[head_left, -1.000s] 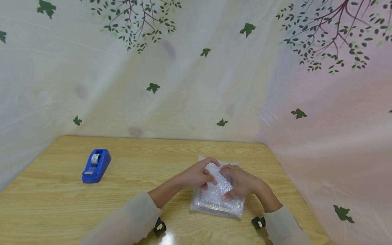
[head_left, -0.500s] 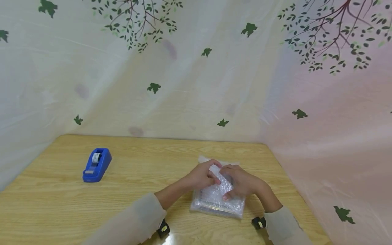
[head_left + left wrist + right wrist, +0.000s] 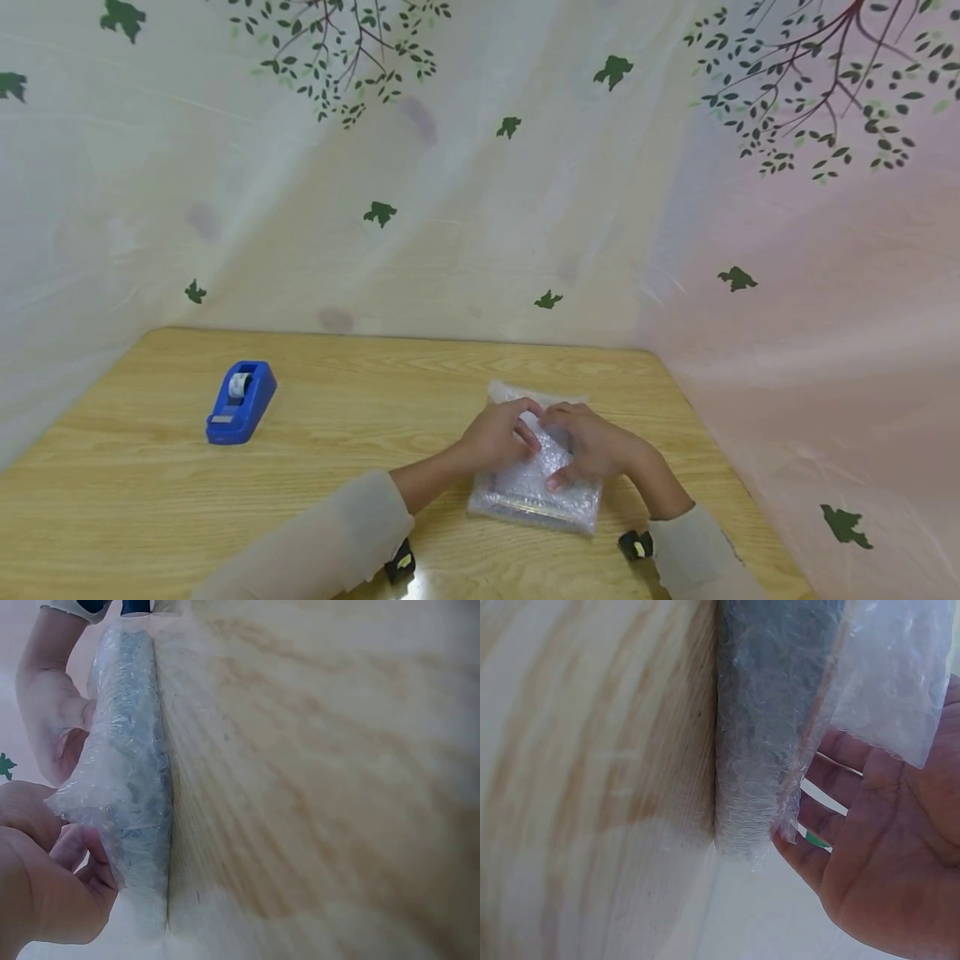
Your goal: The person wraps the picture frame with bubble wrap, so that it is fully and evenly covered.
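Observation:
A flat bubble-wrapped package lies on the wooden table, a loose flap of its bubble wrap standing up from the top. My left hand is over the package's left side; in the left wrist view its curled fingers pinch the edge of that flap. Across from it, my right hand arches over the right side, thumb and fingers spread apart and touching the wrap. In the right wrist view its fairly straight fingers reach the package's edge, partly hidden behind the flap. The wrapped item shows only dimly through the plastic.
A blue tape dispenser with a roll of tape stands at the left back of the wooden table. A pale curtain printed with leaves and branches hangs behind the table and along its sides.
My left hand has shifted slightly to the right and toward me over the package, its fingers drawing closer together. My right hand stays in place on the wrap.

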A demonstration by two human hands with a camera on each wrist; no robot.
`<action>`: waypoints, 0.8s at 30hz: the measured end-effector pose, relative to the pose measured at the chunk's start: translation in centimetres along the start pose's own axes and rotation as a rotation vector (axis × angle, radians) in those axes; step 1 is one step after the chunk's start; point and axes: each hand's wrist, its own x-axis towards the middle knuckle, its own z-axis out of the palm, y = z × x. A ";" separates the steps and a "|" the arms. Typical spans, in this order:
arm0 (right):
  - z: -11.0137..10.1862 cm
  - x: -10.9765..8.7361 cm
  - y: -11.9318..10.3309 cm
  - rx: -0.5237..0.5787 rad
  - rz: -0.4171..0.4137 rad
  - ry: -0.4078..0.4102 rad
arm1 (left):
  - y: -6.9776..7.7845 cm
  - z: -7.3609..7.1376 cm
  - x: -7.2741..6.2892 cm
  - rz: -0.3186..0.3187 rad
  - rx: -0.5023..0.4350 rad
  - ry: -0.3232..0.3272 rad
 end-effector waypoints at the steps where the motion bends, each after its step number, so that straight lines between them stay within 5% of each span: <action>1: 0.0 0.0 0.0 0.001 0.001 -0.001 | 0.0 0.0 0.0 0.001 0.025 0.006; 24: 0.1 0.2 0.3 -0.007 -0.020 0.003 | -0.1 -0.2 0.4 -0.025 0.120 0.024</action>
